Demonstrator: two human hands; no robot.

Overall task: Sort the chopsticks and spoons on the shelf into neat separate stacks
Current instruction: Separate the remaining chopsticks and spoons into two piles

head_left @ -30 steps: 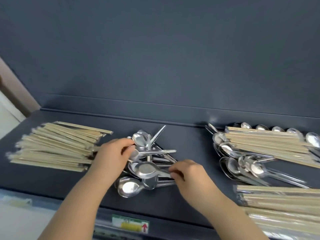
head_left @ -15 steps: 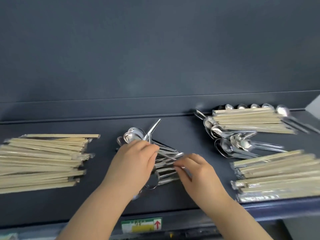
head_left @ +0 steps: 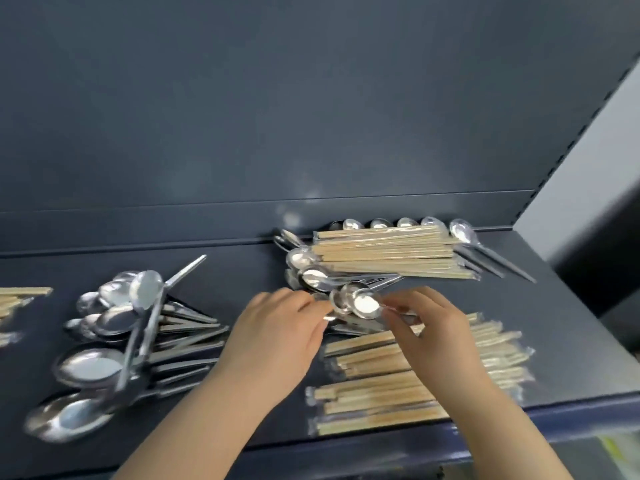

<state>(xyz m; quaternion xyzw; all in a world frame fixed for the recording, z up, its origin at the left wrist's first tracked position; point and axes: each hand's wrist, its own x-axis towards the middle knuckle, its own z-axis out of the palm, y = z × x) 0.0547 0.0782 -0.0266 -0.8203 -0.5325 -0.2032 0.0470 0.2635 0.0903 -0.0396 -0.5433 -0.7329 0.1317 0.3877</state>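
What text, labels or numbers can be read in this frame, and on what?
None can be read.
Chopstick wrappers: clear film, no print visible, blurred by motion.
Spoons: no stamp or mark legible.
Shelf front edge: no label in view.
Yellow-green patch below the shelf at lower right: too blurred to tell whether it bears text.

Spoons shiny silver; chopsticks pale tan; shelf dark navy.
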